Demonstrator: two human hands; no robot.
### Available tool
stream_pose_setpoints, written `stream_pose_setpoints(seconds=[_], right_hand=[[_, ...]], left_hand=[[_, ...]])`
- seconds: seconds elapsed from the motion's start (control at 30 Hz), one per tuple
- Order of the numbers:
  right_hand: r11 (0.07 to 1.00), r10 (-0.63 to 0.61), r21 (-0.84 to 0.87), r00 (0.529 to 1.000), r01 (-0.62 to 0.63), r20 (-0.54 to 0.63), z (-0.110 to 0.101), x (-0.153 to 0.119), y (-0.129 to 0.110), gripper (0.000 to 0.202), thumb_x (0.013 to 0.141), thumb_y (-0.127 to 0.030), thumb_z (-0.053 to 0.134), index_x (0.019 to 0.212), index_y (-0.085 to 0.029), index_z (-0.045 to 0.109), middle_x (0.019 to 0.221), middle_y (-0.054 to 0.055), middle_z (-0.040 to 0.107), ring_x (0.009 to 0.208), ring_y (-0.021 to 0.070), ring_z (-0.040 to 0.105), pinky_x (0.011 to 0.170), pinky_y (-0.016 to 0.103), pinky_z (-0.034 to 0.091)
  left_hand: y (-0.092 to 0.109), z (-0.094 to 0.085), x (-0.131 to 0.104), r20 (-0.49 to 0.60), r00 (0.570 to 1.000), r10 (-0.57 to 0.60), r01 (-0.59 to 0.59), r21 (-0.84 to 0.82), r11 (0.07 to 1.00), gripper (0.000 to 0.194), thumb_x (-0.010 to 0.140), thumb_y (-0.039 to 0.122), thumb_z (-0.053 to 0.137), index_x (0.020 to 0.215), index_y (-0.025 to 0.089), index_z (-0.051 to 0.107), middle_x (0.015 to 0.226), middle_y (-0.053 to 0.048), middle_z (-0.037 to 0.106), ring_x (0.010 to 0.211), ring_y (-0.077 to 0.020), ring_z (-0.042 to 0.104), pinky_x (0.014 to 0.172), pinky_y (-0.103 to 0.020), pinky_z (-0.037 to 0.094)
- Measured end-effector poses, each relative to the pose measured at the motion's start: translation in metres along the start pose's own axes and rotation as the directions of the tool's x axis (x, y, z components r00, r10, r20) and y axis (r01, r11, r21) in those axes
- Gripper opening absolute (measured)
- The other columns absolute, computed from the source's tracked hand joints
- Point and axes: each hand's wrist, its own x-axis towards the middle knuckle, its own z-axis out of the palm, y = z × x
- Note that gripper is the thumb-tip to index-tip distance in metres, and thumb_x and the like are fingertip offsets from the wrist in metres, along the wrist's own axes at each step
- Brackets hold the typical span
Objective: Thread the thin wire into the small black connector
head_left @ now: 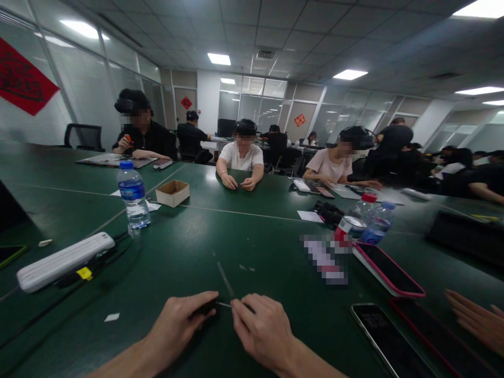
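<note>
Green tabletop (173,257): handling seems unfinished, remainder unclear.
Left hand (181,317): grip closed around dark piece (208,307).
Right hand (263,323): grip pinching slim metal rod (224,304).

Room up the middle; stuff on both sides
Past the left hand (177,320) and right hand (262,320), the tabletop (205,231) has lots of room and flat scraps (242,267) before the person across (241,156); a long white bar (65,262), a tall bottle (134,194) and a small box (172,196) block the left; a pink-edged phone (389,268), a black phone (381,328) and someone else's hand (474,317) crowd the right.
</note>
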Motion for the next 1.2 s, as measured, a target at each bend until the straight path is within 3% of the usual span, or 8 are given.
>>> stream_pose_setpoints(seconds=[0.2, 0.3, 0.4, 0.53, 0.67, 0.83, 1.07, 1.2], right_hand=[[0.989, -0.011, 0.147, 0.993, 0.029, -0.118, -0.004, 0.002, 0.001, 0.019, 0.088, -0.019, 0.046, 0.086, -0.018, 0.065, 0.072, 0.002, 0.063, 0.061, 0.0107, 0.055, 0.058, 0.022, 0.039], [0.964, -0.093, 0.228, 0.979, 0.134, -0.181, -0.003, 0.002, -0.003, 0.017, 0.086, -0.018, 0.046, 0.083, -0.019, 0.063, 0.072, 0.002, 0.064, 0.06, 0.0103, 0.055, 0.057, 0.022, 0.039], [0.949, -0.201, 0.194, 0.952, 0.248, -0.23, 0.002, 0.003, -0.005, 0.015, 0.083, -0.019, 0.048, 0.079, -0.02, 0.062, 0.066, 0.0, 0.061, 0.056, 0.0103, 0.053, 0.053, 0.023, 0.036], [0.966, -0.117, 0.185, 0.946, 0.179, -0.303, 0.009, 0.006, 0.005, 0.015, 0.081, -0.014, 0.046, 0.077, -0.019, 0.06, 0.065, 0.001, 0.06, 0.054, 0.01, 0.053, 0.051, 0.021, 0.037], [0.967, -0.036, 0.237, 0.967, 0.097, -0.251, 0.012, 0.009, 0.014, 0.019, 0.079, -0.01, 0.044, 0.085, -0.019, 0.06, 0.071, 0.002, 0.062, 0.06, 0.0111, 0.056, 0.054, 0.019, 0.041], [0.967, -0.026, 0.242, 0.972, 0.085, -0.235, 0.02, 0.007, 0.014, 0.023, 0.075, -0.008, 0.044, 0.089, -0.018, 0.059, 0.073, 0.003, 0.06, 0.06, 0.0118, 0.056, 0.053, 0.019, 0.042], [0.974, 0.0, 0.222, 0.97, 0.055, -0.242, 0.028, 0.003, 0.017, 0.022, 0.074, -0.007, 0.045, 0.086, -0.019, 0.058, 0.072, 0.002, 0.059, 0.06, 0.0117, 0.055, 0.053, 0.019, 0.041], [0.964, -0.014, 0.259, 0.981, 0.066, -0.196, 0.019, 0.005, 0.013, 0.021, 0.077, -0.008, 0.045, 0.09, -0.018, 0.058, 0.076, 0.003, 0.06, 0.062, 0.0119, 0.056, 0.055, 0.019, 0.042]], left_hand=[[0.005, 0.0, 0.0, 0.02, 0.999, -0.027, 0.029, -0.075, 0.997, 0.03, 0.088, 0.03, 0.055, 0.115, 0.023, 0.065, 0.071, 0.0, 0.072, 0.05, -0.0105, 0.062, 0.055, -0.018, 0.05], [0.008, 0.001, 0.003, 0.033, 0.999, -0.028, 0.031, -0.087, 0.996, 0.025, 0.086, 0.03, 0.057, 0.108, 0.024, 0.069, 0.087, -0.003, 0.074, 0.069, -0.0149, 0.068, 0.068, -0.022, 0.053], [0.013, -0.001, 0.008, 0.023, 0.998, -0.065, 0.066, -0.081, 0.995, 0.023, 0.084, 0.03, 0.058, 0.102, 0.025, 0.071, 0.096, -0.004, 0.073, 0.084, -0.019, 0.067, 0.076, -0.025, 0.052], [0.016, -0.005, 0.013, 0.039, 0.994, -0.099, 0.102, -0.09, 0.991, 0.023, 0.083, 0.033, 0.057, 0.102, 0.024, 0.067, 0.089, -0.003, 0.071, 0.074, -0.0163, 0.063, 0.065, -0.021, 0.048], [0.009, -0.005, 0.016, 0.031, 0.997, -0.077, 0.081, -0.183, 0.98, 0.019, 0.084, 0.032, 0.049, 0.094, 0.018, 0.058, 0.079, -0.002, 0.061, 0.067, -0.014, 0.054, 0.059, -0.02, 0.042], [0.001, -0.004, 0.016, 0.07, 0.996, -0.056, 0.078, -0.382, 0.921, 0.013, 0.078, 0.027, 0.046, 0.089, 0.02, 0.048, 0.07, 0.002, 0.049, 0.061, -0.0126, 0.044, 0.056, -0.021, 0.038], [0.013, -0.008, 0.015, 0.119, 0.985, -0.124, 0.165, -0.453, 0.876, 0.025, 0.083, 0.043, 0.039, 0.087, 0.02, 0.049, 0.058, 0.005, 0.034, 0.052, -0.0112, 0.031, 0.048, -0.021, 0.027], [0.011, -0.006, 0.012, 0.09, 0.983, -0.161, 0.185, -0.445, 0.876, 0.034, 0.085, 0.042, 0.04, 0.11, 0.021, 0.049, 0.059, 0.005, 0.039, 0.051, -0.0114, 0.034, 0.048, -0.021, 0.028]])
